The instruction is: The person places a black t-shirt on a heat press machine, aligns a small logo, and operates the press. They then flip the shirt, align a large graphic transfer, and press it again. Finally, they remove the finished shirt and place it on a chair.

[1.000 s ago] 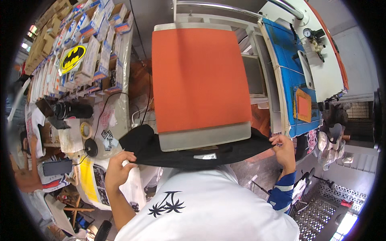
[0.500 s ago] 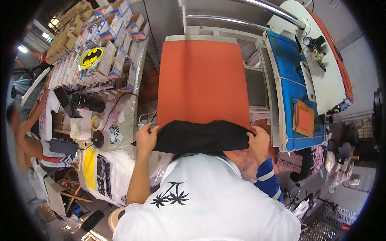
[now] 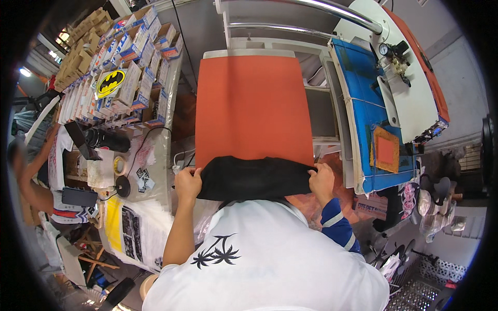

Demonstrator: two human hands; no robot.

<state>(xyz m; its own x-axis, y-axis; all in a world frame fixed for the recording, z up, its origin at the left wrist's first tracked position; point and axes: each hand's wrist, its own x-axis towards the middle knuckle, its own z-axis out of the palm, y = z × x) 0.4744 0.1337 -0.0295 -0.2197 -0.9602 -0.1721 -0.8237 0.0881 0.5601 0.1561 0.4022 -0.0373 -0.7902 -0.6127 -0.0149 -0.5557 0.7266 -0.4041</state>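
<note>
A soft, matt black cloth is lying in a wide band across the near end of a flat orange pad, its upper edge wavering slightly. The pad is showing a smooth, near-rectangular face with a darker streak running down it. To the right, a blue panel is bearing a small squarish piece with an orange middle and a brown border. I am counting one cloth, one pad, one blue panel, one round gauge and two shiny metal bars crossing the top; two dark palm trees are standing out on my white shirt. My left hand is gripping the cloth's left end between thumb and bent fingers, its bare forearm rising from below. My right hand is pinching the right end, its blue sleeve showing two pale stripes, and both hands are lining up about level
</note>
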